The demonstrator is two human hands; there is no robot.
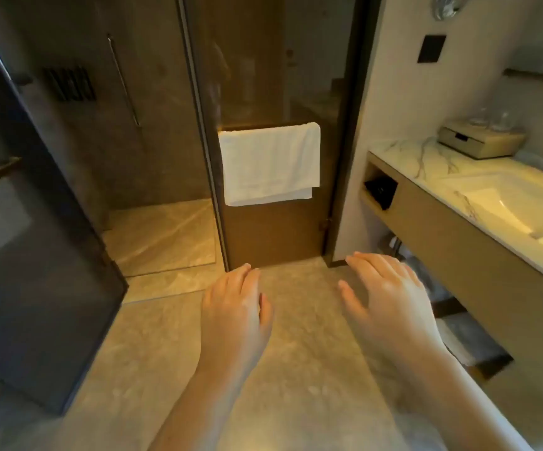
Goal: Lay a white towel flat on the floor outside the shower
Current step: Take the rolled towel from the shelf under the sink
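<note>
The white towel (268,164) is not on the floor (296,369); it hangs folded in two layers on the glass panel (263,60) straight ahead, just to the right of the open shower (159,236). The lower edge of the towel ends well above the floor. Both bare hands are stretched forward over the floor in front of this panel, palms turned down. The left hand (234,307) has its fingers (245,278) straight and close together, and it holds nothing. The right hand (390,297) has its fingers (371,265) relaxed and a little spread, also holding nothing. The two hands are apart from each other and far below the towel. At the left stands a dark glass door (36,255). At the right is a marble counter (426,170) with a sink (517,203) in it, and a small box (478,141) stands at its far end.
</note>
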